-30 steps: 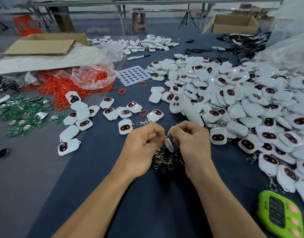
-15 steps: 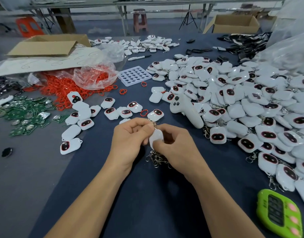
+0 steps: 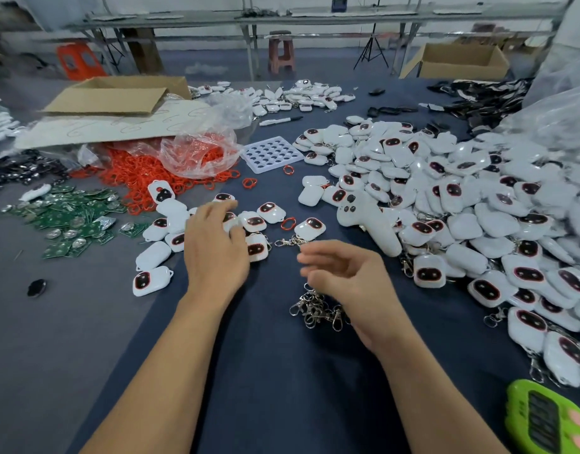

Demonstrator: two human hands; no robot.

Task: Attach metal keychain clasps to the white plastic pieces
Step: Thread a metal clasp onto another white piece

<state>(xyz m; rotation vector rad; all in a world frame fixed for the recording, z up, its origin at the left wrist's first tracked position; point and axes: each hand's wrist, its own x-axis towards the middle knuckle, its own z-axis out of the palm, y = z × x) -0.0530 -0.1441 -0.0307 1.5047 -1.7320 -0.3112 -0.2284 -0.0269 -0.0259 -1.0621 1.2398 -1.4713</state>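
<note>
My left hand (image 3: 216, 247) reaches forward over a small group of white plastic pieces (image 3: 256, 221) with dark red-rimmed faces, left of centre. Its fingers are spread and rest on them; motion blur hides whether they hold one. My right hand (image 3: 341, 273) hovers with relaxed, empty fingers, palm turned left, just above a small pile of metal keychain clasps (image 3: 315, 311) on the dark blue cloth. One white piece (image 3: 310, 228) lies ahead with a clasp (image 3: 288, 241) on it. A large heap of white pieces (image 3: 478, 208) fills the right side.
A white handle-shaped device (image 3: 370, 221) lies at the heap's edge. Red rings (image 3: 144, 178) spill from a plastic bag beside green circuit boards (image 3: 69, 217). A white holed tray (image 3: 270, 154), a cardboard box (image 3: 118, 93) and a green timer (image 3: 550, 421) are also here.
My hands were together, working on one white piece. They have parted: the left moved forward-left onto the small group of pieces, and the right opened above the clasp pile.
</note>
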